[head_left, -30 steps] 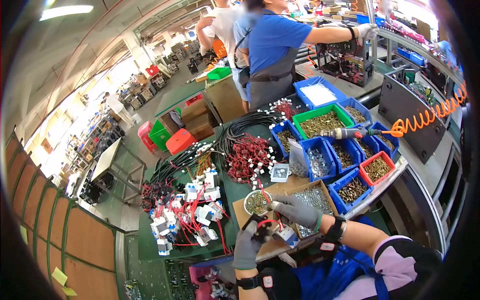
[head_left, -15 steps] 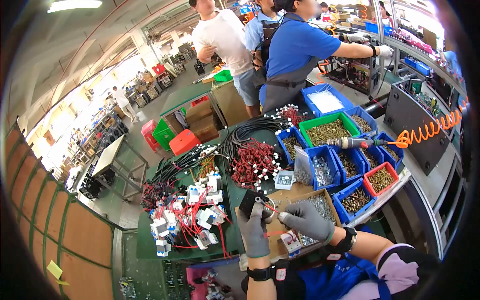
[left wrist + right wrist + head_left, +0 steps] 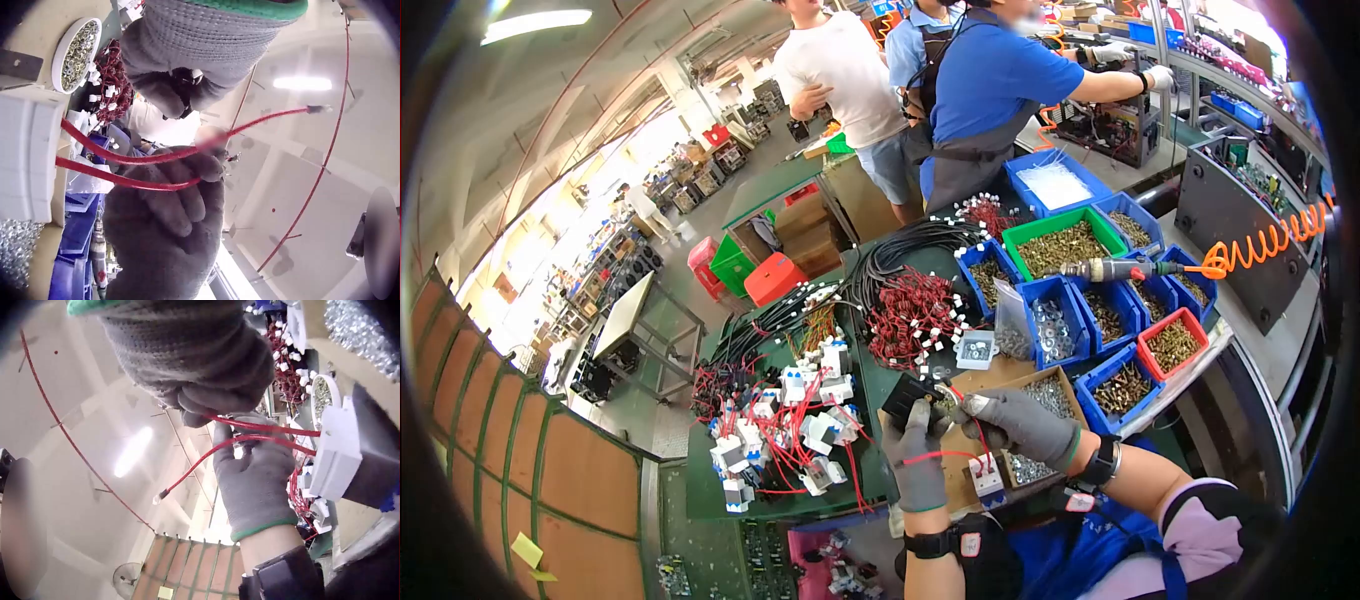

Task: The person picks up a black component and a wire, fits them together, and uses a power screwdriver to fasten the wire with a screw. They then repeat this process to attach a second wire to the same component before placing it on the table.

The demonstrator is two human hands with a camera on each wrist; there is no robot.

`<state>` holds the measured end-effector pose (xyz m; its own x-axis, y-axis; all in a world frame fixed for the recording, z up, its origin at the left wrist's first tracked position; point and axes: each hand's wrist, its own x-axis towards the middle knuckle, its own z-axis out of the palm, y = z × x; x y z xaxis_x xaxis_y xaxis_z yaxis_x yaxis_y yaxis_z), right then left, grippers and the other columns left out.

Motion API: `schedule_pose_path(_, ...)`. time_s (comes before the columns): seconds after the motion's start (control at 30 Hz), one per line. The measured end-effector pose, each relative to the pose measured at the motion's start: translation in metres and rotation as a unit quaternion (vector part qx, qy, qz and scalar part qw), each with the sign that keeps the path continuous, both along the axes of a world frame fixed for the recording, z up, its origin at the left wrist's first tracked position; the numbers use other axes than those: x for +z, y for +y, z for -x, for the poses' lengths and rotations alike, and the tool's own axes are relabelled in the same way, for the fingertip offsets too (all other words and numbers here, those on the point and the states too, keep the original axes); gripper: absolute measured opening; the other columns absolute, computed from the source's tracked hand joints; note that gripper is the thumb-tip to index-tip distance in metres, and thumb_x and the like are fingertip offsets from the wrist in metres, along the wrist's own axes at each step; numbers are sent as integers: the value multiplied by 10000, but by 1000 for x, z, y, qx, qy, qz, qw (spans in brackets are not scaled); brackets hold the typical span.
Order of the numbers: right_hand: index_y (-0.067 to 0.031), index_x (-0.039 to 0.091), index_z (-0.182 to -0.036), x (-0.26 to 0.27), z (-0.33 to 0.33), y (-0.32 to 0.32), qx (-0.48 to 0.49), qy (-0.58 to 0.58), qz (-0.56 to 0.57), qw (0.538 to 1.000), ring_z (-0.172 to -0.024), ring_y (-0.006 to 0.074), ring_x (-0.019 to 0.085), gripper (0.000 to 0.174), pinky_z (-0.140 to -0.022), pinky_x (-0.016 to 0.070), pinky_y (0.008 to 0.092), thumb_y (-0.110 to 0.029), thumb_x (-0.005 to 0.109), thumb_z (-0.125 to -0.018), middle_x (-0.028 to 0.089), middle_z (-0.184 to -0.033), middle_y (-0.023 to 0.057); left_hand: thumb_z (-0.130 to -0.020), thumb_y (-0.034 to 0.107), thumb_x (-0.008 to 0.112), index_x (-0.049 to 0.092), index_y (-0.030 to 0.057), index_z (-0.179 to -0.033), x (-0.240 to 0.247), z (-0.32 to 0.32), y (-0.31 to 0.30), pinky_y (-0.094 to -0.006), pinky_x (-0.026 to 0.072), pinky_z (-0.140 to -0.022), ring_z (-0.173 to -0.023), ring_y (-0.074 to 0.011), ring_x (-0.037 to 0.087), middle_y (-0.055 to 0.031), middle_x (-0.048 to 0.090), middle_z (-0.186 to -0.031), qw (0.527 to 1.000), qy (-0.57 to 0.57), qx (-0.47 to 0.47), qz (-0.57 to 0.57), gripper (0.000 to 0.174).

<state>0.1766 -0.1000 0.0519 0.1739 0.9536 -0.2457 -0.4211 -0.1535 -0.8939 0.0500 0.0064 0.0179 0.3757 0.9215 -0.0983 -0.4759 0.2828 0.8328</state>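
My gloved left hand (image 3: 918,462) grips a black plastic block (image 3: 905,398) that points up and left in the head view. The gloved right hand (image 3: 1032,430) is close beside it, its thumb and fingertips pinching a red wire (image 3: 144,183). Both red wires run from a white circuit breaker (image 3: 987,478), which hangs below the hands at the cardboard box's edge. The second red wire (image 3: 206,455) sticks out loose and ends in a metal lug (image 3: 319,109). Small metal pieces show at the left fingertips, partly hidden by the glove.
Several breakers with red wires (image 3: 800,385) lie piled at left, near red wire bundles (image 3: 915,315). Blue bins (image 3: 1115,420), a green bin (image 3: 1015,235) and a red bin (image 3: 1203,345) hold hardware. A power screwdriver (image 3: 1110,270) rests across them. A white bowl (image 3: 57,70) holds small parts.
Both hands have come up from lower over the box, the left still holding the black block. The right hand has brought the red wire beside it, and the breaker now hangs lower beneath the hands.
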Motion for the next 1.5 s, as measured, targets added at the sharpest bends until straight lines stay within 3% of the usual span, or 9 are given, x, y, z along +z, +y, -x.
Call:
schedule_pose_path(0.1,-68,684,-1076,-16,1,3,-67,-153,-77,983,-591,103,505,301,-527,390,264,-338,589,-983,607,-771,-7,-915,106,658,596,28,-1142,-2,-3,-1,-240,541,-580,-718,-125,654,-49,664,-931,1000,11,14,-19,248)
schedule_pose_path(0.2,-64,673,-895,-14,5,7,-181,-523,-208,807,-598,210,563,155,-546,448,326,-219,672,-907,595,-700,69,-913,111,651,600,39,-1138,-4,-3,5,-241,527,-532,-691,-120,650,-41,665,-914,998,18,43,-38,241)
schedule_pose_path(0.3,-75,660,-884,-11,12,7,-200,-632,-179,727,-629,305,597,111,-550,477,392,-153,714,-825,602,-744,115,-910,99,645,580,30,-1153,3,-3,2,-247,527,-509,-667,-125,644,-47,666,-919,994,49,80,-57,260)
schedule_pose_path(0.67,-106,597,-848,-11,14,8,-107,-730,-162,656,-689,275,650,149,-532,508,414,-229,675,-815,603,-791,72,-885,46,651,518,29,-1220,13,-1,-5,-322,578,-702,-825,-162,639,-72,627,-990,996,24,86,-29,361)
schedule_pose_path(0.9,-114,615,-876,-23,12,11,-68,-762,-151,626,-659,279,641,167,-510,486,406,-240,699,-807,594,-767,79,-837,-63,643,314,14,-1442,-8,-6,-2,-348,574,-786,-920,-218,620,-131,553,-1133,987,60,116,-94,694)
schedule_pose_path(1.1,-75,627,-859,-11,11,7,-50,-734,-149,661,-690,292,663,189,-562,522,416,-260,667,-853,630,-810,103,-830,-89,618,306,21,-1452,11,-6,-8,-353,572,-793,-943,-223,612,-127,545,-1150,997,-30,56,-34,705)
schedule_pose_path(1.2,-42,661,-931,-8,12,5,-55,-590,-142,793,-693,305,652,270,-605,508,412,-311,652,-903,642,-790,127,-834,-92,609,337,41,-1432,15,-4,-8,-351,574,-779,-922,-217,615,-114,548,-1143,996,-42,51,-56,670)
schedule_pose_path(1.3,-17,669,-993,-10,5,6,4,-421,-104,901,-662,228,616,325,-625,485,375,-334,620,-946,630,-733,117,-844,-77,607,368,73,-1411,9,-3,-4,-347,574,-779,-918,-211,616,-103,550,-1142,994,-19,56,-93,633)
schedule_pose_path(1.5,1,690,-1002,-9,6,5,-13,-322,-92,942,-674,103,514,318,-633,468,313,-307,626,-952,625,-733,71,-847,-66,606,379,107,-1409,10,-4,-7,-353,571,-798,-932,-209,620,-85,553,-1150,987,16,57,-150,630)
